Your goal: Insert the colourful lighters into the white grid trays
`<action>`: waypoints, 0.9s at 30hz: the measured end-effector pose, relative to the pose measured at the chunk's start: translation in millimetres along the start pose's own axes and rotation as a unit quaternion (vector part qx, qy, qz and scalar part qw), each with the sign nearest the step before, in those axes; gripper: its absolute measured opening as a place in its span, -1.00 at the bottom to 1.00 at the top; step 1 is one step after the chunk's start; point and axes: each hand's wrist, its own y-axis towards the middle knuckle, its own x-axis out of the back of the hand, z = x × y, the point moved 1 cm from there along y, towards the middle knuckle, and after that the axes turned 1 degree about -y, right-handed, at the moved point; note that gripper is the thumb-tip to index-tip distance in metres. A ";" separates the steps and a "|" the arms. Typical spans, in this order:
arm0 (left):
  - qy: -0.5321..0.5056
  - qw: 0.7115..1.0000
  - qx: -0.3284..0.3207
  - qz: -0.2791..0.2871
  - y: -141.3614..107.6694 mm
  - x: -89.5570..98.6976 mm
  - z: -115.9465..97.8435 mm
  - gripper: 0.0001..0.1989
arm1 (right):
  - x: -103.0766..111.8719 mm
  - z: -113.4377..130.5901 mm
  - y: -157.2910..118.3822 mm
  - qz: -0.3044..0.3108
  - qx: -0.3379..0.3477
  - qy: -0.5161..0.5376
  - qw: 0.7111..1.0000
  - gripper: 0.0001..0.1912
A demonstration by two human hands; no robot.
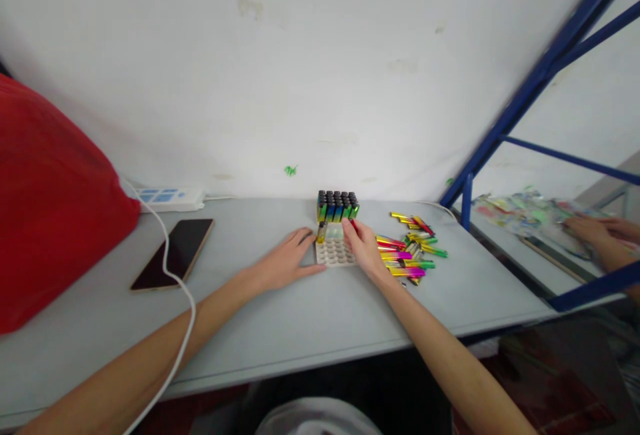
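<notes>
A pale tray [336, 253] with rows of round holes lies on the grey table, and a yellowish lighter [321, 232] stands upright at its back left corner. Beside the tray's left edge is my left hand [290, 260], fingers apart and holding nothing. My right hand [364, 246] is over the tray's right side, its fingers pinched on a small object with a red end, mostly hidden by the fingers. Right behind the tray stands a block of upright lighters [339, 207] with black tops. Loose colourful lighters [407, 255] lie in a pile to the right of my right hand.
A phone [174, 254], a white cable [167, 258], a power strip [170, 199] and a large red bag [55, 202] are on the left. Blue metal bars [520, 105] rise on the right. Beyond them, another person's hands [593, 230] are near plastic bags [535, 215].
</notes>
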 end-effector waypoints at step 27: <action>-0.001 1.000 0.003 -0.007 -1.9 0.3 0.6 -0.15 | 12.8 -8.1 -3.6 0.067 0.169 -0.273 0.945 -0.46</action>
